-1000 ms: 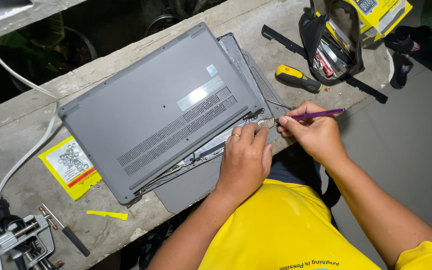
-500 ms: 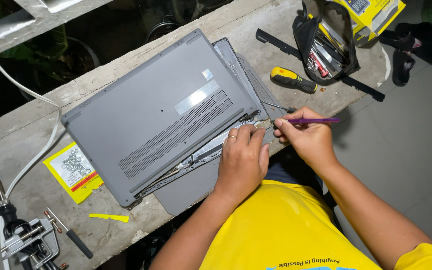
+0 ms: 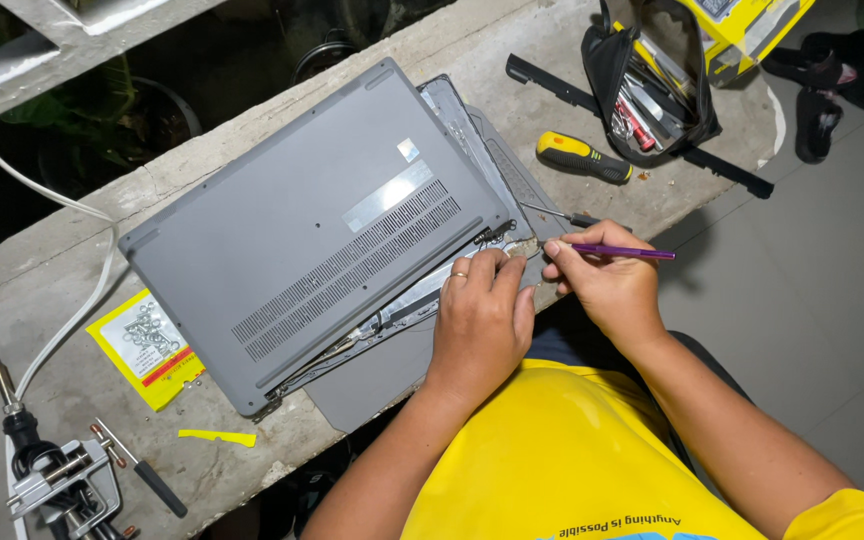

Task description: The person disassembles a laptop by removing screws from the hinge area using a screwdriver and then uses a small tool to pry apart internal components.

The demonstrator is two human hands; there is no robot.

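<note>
A grey laptop (image 3: 302, 230) lies upside down on a concrete ledge (image 3: 42, 300), its bottom cover lifted off the body along the near edge. My left hand (image 3: 479, 320) presses flat on that near edge by the hinge corner, a ring on one finger. My right hand (image 3: 607, 285) is just to its right and pinches a thin purple tool (image 3: 624, 252), tip pointed at the hinge gap. A thin metal rod (image 3: 557, 213) lies beside the hinge.
A yellow-handled screwdriver (image 3: 582, 157) and an open black tool pouch (image 3: 652, 85) lie at the right end of the ledge. A yellow card with loose screws (image 3: 147, 345) lies left of the laptop. A soldering iron (image 3: 12, 410) and clamp stand (image 3: 67, 485) sit at bottom left.
Both hands stay at the hinge corner. The view has shifted slightly, and my right hand has drawn a little closer to my left hand with the purple tool.
</note>
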